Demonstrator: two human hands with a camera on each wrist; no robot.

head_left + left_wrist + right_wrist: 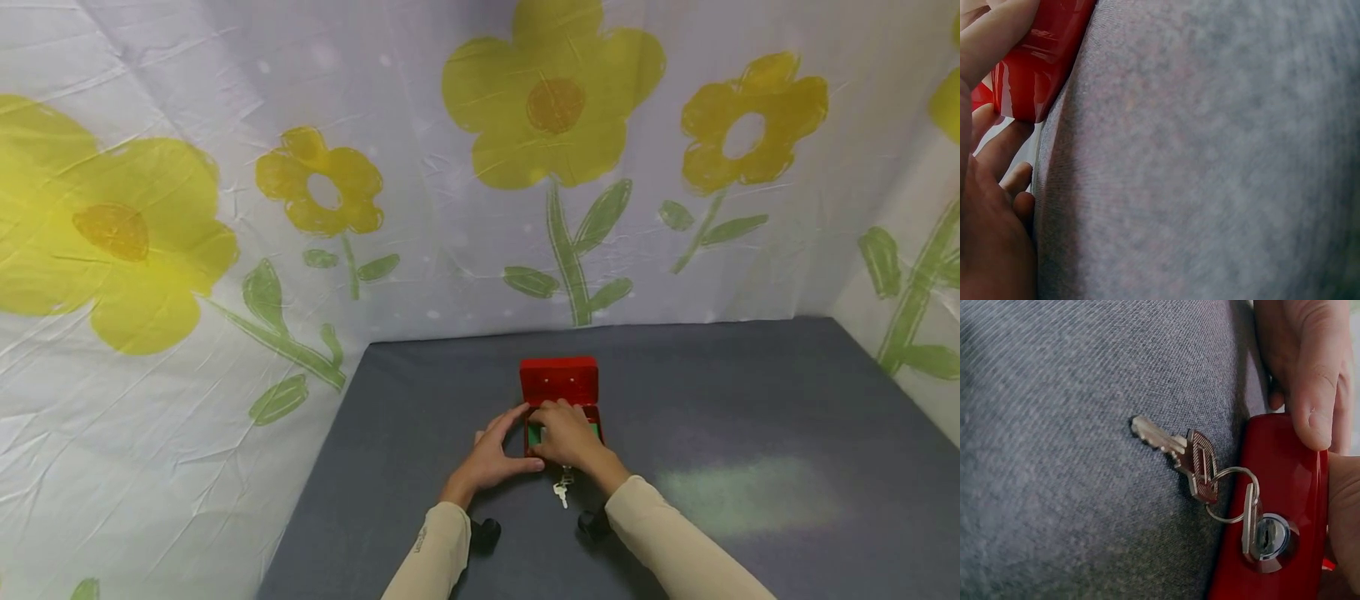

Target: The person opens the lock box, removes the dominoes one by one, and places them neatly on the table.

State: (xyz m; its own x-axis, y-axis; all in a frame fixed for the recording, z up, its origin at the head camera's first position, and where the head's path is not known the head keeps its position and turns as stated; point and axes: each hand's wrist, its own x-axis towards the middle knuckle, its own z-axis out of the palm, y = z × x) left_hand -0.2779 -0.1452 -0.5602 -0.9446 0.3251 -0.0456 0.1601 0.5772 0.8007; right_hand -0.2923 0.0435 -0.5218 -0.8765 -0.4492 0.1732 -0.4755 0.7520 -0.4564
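Note:
A small red cash box (558,383) stands on the grey table with its lid raised toward the back. Green shows inside it (533,435). My left hand (489,460) holds the box's left side, thumb at the front edge and fingers reaching toward the back corner. Over the opening, my right hand (567,435) has its fingers bent down into the box; their tips are partly hidden, so whether they pinch anything is unclear. In the right wrist view one key sits at the front lock (1274,535), and a second key (1163,442) hangs from the same ring (1227,519).
Dark grey cloth covers the table (720,417) on both sides of the box. Behind it and to the sides hangs a white curtain (450,250) printed with yellow flowers. Black wrist-worn devices (486,535) show below both hands.

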